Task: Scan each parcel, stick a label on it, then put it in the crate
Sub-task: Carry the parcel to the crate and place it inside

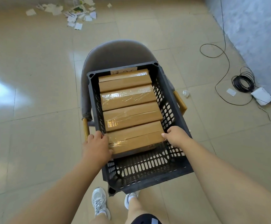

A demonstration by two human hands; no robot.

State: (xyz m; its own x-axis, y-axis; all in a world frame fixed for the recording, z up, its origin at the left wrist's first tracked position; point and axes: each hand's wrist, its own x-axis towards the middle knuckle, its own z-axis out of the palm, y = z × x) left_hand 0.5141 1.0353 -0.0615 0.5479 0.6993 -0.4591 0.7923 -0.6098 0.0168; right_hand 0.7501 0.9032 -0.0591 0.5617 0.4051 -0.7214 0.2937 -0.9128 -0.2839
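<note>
A dark grey slotted crate [177,126] rests on a grey chair. Inside it, several brown cardboard parcels sealed with clear tape stand in a row from back to front. The nearest parcel [134,139] is held at both ends: my left hand [97,144] grips its left end and my right hand [175,136] grips its right end. It sits slightly above the crate floor, next to the neighbouring parcel [131,117]. The front part of the crate floor [144,167] holds nothing.
The grey chair [115,52] with wooden legs stands on a beige tiled floor. Torn paper scraps [73,12] litter the far floor. A coiled black cable [243,80] and a white device [262,96] lie at the right by a grey wall. My feet are below the crate.
</note>
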